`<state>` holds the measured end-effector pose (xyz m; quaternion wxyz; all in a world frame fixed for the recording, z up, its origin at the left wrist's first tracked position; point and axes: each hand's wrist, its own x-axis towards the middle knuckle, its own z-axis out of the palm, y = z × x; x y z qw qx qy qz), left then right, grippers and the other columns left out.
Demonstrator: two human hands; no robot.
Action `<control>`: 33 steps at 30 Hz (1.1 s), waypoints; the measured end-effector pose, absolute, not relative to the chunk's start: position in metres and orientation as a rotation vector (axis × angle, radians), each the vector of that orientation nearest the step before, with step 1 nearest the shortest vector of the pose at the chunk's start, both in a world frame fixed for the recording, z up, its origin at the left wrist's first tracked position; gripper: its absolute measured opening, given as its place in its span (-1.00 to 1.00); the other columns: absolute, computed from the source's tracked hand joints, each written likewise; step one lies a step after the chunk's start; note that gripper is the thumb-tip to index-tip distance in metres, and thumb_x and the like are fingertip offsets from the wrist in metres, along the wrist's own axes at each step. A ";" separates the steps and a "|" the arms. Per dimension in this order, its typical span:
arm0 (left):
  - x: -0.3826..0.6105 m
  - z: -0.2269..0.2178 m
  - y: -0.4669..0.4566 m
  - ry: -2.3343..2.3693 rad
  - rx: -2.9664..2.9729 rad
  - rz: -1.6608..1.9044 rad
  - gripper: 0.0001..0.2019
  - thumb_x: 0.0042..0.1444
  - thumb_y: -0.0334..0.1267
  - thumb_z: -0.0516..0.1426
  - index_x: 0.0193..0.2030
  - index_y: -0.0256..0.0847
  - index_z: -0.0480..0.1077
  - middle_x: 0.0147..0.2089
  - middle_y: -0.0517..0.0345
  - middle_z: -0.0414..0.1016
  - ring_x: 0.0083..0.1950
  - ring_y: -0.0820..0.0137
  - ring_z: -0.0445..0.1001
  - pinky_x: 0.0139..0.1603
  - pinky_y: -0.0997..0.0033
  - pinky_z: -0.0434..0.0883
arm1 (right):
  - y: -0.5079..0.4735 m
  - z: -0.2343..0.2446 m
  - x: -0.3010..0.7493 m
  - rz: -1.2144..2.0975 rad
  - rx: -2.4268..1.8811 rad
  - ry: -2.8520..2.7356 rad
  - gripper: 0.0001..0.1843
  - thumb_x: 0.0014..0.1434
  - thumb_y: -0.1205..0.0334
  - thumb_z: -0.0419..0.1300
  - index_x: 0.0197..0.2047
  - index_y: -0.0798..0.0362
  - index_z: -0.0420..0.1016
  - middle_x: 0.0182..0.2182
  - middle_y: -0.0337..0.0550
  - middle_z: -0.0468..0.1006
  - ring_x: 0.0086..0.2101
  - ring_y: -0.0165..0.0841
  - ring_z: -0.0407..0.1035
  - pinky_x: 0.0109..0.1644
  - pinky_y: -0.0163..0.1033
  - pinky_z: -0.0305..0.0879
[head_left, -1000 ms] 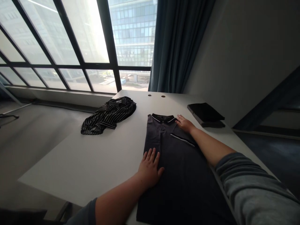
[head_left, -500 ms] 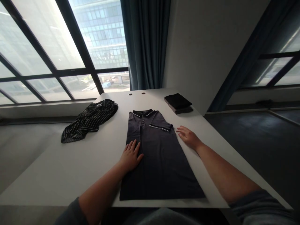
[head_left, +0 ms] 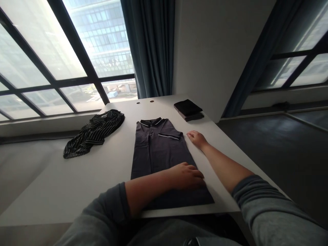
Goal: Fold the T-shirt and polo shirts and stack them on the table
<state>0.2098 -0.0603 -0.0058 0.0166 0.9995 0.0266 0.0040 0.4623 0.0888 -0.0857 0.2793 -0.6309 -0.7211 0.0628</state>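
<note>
The left hand (head_left: 186,176) has been brought across the lower half of the dark polo shirt (head_left: 159,153) and is laid flat on it, fingers together, nothing clamped. A crumpled striped shirt (head_left: 93,133) is left well off to the shirt's left on the white table (head_left: 77,191), where the polo is spread face up. The right hand (head_left: 196,139) is held open on the tabletop, just beside the polo's sleeve, gripping nothing, and folded black clothes (head_left: 188,109) are stacked beyond it.

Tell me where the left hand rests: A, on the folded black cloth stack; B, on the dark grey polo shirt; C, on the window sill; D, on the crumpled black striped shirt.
B: the left hand lies across the lower half of the dark grey polo shirt.
</note>
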 end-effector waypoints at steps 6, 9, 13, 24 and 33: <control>0.249 -0.013 -0.069 -0.111 3.130 -0.028 -0.70 0.42 -0.06 0.15 0.22 0.07 0.50 0.22 0.18 0.56 0.08 0.31 0.54 -0.07 0.31 0.42 | 0.127 -0.076 0.464 0.286 -1.762 -2.016 -0.62 0.41 0.18 0.09 0.05 0.08 0.70 0.12 0.01 0.64 0.16 -0.22 0.46 0.34 -0.23 0.25; 0.250 -0.012 -0.068 -0.139 3.146 -0.021 -0.77 0.41 -0.08 0.17 0.11 0.03 0.54 0.11 0.17 0.61 0.04 0.29 0.54 -0.12 0.29 0.40 | 0.164 -0.067 0.457 0.348 -1.808 -2.041 -0.61 0.37 0.19 0.12 0.10 0.11 0.68 0.13 0.04 0.64 0.15 -0.17 0.48 0.32 -0.18 0.28; 0.241 -0.006 -0.066 -0.154 3.123 0.041 -0.80 0.42 -0.10 0.15 0.05 -0.02 0.55 0.15 0.18 0.59 0.04 0.30 0.51 -0.16 0.26 0.38 | 0.216 -0.056 0.431 0.490 -1.797 -2.101 -0.52 0.38 0.21 0.09 0.27 0.08 0.58 0.19 -0.01 0.62 0.14 -0.19 0.51 0.28 -0.20 0.33; 0.175 0.009 -0.065 -0.021 3.079 0.160 -0.82 0.45 -0.11 0.13 0.06 -0.02 0.52 0.07 0.12 0.59 -0.04 0.31 0.48 -0.14 0.22 0.31 | 0.274 -0.052 0.393 0.739 -1.710 -2.100 -0.62 0.25 0.28 0.19 0.06 0.08 0.74 0.05 -0.09 0.71 0.02 -0.22 0.59 0.19 -0.33 0.37; 0.144 0.030 -0.085 0.062 3.065 0.184 -0.87 0.43 -0.17 0.17 -0.03 -0.06 0.55 -0.09 0.18 0.58 -0.16 0.36 0.45 -0.18 0.23 0.28 | 0.279 -0.030 0.378 0.737 -1.686 -2.067 -0.57 0.21 0.28 0.25 0.11 0.15 0.70 -0.05 -0.01 0.74 -0.15 -0.24 0.61 -0.01 -0.31 0.46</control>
